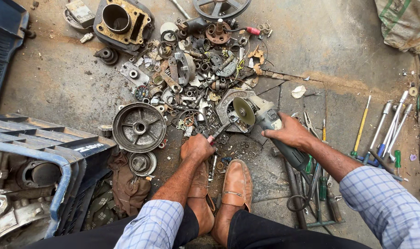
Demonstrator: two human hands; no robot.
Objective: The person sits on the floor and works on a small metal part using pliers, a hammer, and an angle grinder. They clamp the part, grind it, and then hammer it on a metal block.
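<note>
Straight ahead of both hands a dense scrap pile of metal parts blocks the floor, with a brake drum at its near left edge. To the left, a blue crate walls that side. To the right, a row of screwdrivers lies across the way. Bare concrete opens at far left and upper right

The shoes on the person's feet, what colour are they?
The shoes are tan-brown leather, seen in the head view.
</note>
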